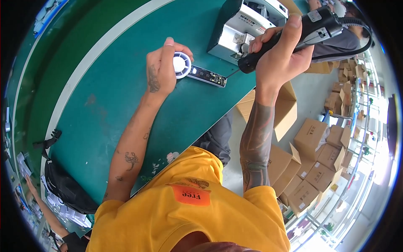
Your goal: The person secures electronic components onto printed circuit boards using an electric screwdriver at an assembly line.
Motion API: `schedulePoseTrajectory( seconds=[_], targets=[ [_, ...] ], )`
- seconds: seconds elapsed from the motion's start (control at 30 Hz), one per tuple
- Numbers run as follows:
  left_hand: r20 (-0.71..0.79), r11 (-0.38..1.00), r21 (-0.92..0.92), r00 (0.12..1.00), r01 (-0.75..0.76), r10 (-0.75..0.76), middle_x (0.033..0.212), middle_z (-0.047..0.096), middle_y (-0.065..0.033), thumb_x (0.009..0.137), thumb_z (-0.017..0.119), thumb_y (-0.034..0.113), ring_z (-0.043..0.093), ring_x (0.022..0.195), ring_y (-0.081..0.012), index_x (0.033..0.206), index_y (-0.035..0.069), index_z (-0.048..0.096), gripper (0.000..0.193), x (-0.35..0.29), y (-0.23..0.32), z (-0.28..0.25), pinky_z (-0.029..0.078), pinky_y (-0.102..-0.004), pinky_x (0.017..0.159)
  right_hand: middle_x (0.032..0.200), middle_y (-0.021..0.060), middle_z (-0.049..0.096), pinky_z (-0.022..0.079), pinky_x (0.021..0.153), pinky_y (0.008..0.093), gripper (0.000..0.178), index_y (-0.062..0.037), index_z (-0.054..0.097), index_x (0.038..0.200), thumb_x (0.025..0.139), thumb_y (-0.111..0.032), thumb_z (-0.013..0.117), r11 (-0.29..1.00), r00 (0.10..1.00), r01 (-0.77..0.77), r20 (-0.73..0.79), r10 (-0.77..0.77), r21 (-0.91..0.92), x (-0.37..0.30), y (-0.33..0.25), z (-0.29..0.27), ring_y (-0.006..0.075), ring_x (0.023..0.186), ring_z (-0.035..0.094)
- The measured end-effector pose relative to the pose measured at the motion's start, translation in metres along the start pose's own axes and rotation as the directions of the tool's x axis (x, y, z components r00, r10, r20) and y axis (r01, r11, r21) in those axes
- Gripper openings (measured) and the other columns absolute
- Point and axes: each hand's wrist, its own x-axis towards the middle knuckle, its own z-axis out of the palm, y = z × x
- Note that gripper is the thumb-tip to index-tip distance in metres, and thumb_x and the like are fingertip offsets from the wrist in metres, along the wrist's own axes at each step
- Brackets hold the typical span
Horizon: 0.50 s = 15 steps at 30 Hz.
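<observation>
My left hand (161, 67) is closed around a small white device with a round, spoked, fan-like head (181, 66). From that head stretches a narrow open handle with a dark circuit board (208, 77) in it, small lit spots showing on the board. In my right hand (280, 61) is a black electric screwdriver (308, 32), gripped around its body with the thumb up along its side. Its thin bit points down left to the far end of the board; whether it touches there I cannot tell.
A white and black box-shaped machine (235, 35) stands at the table's far right. The green tabletop (96, 117) has a black bag (67, 185) at its left edge. Cardboard boxes (308, 180) crowd the floor at right. Other people appear at upper right and lower left.
</observation>
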Motion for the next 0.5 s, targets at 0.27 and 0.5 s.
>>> schedulePoseTrajectory(
  seconds=[0.27,0.5],
  targets=[
    [0.001,1.000,0.005,1.000,-0.026,0.026,0.071,0.068,-0.0076,0.110,0.033,0.030,0.063,0.064,-0.0126,0.080,-0.002,0.070,0.058,0.000,-0.002,-0.001,0.051,-0.0262,0.063,0.058,0.0096,0.051,0.044,0.038,0.0339,0.040,0.0017,0.051,0.103,0.103,-0.037,0.059,0.998,0.999,0.026,-0.031,-0.025,0.052,-0.002,0.006,-0.010,0.0193,0.041,0.052],
    [0.011,0.999,0.025,0.999,-0.035,0.035,0.072,0.068,-0.0081,0.110,0.033,0.030,0.063,0.065,-0.0131,0.080,-0.002,0.070,0.057,0.002,-0.001,0.000,0.051,-0.0264,0.064,0.060,0.0100,0.049,0.042,0.038,0.0347,0.043,0.0018,0.052,0.108,0.101,-0.040,0.059,0.999,0.998,0.000,-0.064,0.002,0.042,-0.002,0.011,-0.012,0.0190,0.041,0.049]
  ],
)
